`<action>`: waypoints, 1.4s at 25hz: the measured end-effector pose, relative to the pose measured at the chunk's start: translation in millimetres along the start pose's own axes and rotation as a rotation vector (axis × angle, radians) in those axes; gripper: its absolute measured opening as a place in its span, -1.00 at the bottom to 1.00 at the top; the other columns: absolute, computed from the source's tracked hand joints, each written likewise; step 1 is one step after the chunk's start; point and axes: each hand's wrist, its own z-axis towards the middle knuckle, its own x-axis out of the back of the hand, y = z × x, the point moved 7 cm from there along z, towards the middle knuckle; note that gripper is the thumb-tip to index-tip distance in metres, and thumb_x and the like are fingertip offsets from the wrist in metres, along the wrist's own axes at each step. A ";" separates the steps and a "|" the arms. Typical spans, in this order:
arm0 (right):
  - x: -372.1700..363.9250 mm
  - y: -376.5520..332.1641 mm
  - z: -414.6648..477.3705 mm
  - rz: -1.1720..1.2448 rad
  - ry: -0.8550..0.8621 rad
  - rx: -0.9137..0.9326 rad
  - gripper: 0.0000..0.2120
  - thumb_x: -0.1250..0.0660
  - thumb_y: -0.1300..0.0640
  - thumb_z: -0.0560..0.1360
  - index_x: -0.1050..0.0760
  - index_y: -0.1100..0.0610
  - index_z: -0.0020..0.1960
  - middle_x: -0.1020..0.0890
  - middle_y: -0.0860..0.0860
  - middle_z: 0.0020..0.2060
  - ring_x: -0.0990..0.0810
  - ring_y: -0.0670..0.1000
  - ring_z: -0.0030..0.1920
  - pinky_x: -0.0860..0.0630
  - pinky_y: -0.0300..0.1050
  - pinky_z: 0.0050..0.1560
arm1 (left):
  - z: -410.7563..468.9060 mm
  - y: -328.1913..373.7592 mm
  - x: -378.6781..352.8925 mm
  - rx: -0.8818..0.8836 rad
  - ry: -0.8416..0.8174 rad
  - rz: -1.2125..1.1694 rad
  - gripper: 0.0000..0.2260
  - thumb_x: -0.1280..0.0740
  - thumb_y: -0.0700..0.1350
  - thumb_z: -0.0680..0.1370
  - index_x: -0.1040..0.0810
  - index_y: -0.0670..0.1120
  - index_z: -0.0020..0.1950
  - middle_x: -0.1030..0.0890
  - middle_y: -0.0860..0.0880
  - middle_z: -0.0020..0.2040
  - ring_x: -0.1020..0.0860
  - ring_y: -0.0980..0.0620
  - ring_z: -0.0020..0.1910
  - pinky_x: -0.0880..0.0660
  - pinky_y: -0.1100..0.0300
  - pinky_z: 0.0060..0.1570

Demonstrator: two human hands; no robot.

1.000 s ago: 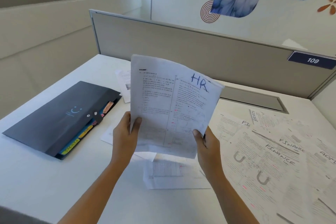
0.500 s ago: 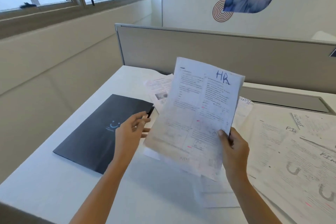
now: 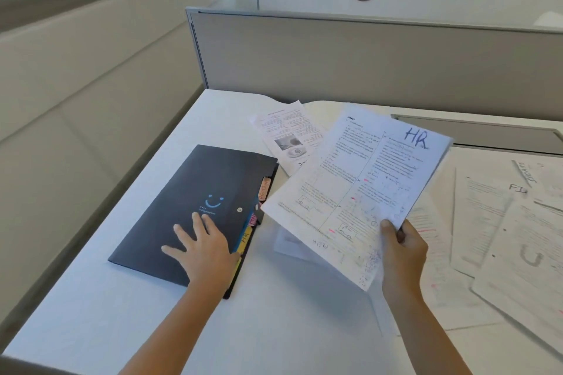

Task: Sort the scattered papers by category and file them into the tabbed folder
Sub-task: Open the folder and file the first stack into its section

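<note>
**Grip Status and Placement at the Filing Step**

The grip of the right hand (image 3: 402, 250) is closed on the lower right corner of the white printed sheets marked "HR" in blue ink (image 3: 359, 192), with the thumb on top and the fingers curled beneath. The sheets are held clear of the white tabletop (image 3: 274, 329) and tilted with the heading uppermost, presumably so that the category can be read.

The left hand (image 3: 204, 253) is laid flat on the cover of the dark navy card folder with a pale blue smile mark (image 3: 189, 207), fingers straight and spread. Nothing is grasped by it. The folder lies closed towards the left of the tabletop, just beside the held sheets, and is judged to be steadied for opening.

Coloured tabs protrude along the folder's right edge. A yellow tab lettered "HR" (image 3: 245, 239) sits just beside the left hand, and an orange tab (image 3: 264, 189) lies further back. The yellow tab's section is judged to be the destination.

Loose white papers (image 3: 502, 237) remain spread at the right, and a white sheet bearing a grey photograph (image 3: 289, 134) lies behind the folder. Much sorting is judged outstanding.
</note>
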 end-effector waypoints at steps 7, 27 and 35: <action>-13.8 5.9 -14.6 -0.010 0.062 -0.031 -0.83 -0.26 0.10 0.57 -0.56 0.03 0.13 -0.63 -0.11 -0.12 -0.58 -0.06 -0.13 -0.47 -0.18 -0.23 | 11.7 -2.8 -13.6 -0.023 -0.171 -0.122 -0.16 -0.36 0.09 0.50 0.05 -0.29 0.52 0.09 -0.16 0.55 -0.15 -0.31 0.44 -0.38 -0.25 0.24; -30.8 -34.1 -32.4 -0.130 0.039 0.078 -0.87 -0.26 0.16 0.55 -0.58 0.11 -0.05 -0.65 -0.03 -0.21 -0.51 -0.08 -0.28 -0.37 -0.24 -0.33 | 2.1 -24.1 64.2 -0.443 0.246 0.240 -0.77 -0.29 -0.47 0.41 -0.40 -0.14 -0.17 -0.46 -0.07 0.23 -0.09 0.06 -0.50 -0.23 0.21 -0.41; -37.5 -64.3 -37.8 -0.293 0.100 0.227 -0.83 -0.24 0.18 0.56 -0.58 0.21 0.00 -0.67 0.04 -0.12 -0.48 -0.10 -0.33 -0.36 -0.52 -0.39 | 13.4 -27.1 76.4 -0.462 0.337 -0.107 -0.48 -0.19 -0.45 0.45 -0.37 0.02 0.29 -0.42 -0.02 -0.33 -0.35 -0.02 -0.43 -0.25 0.18 -0.46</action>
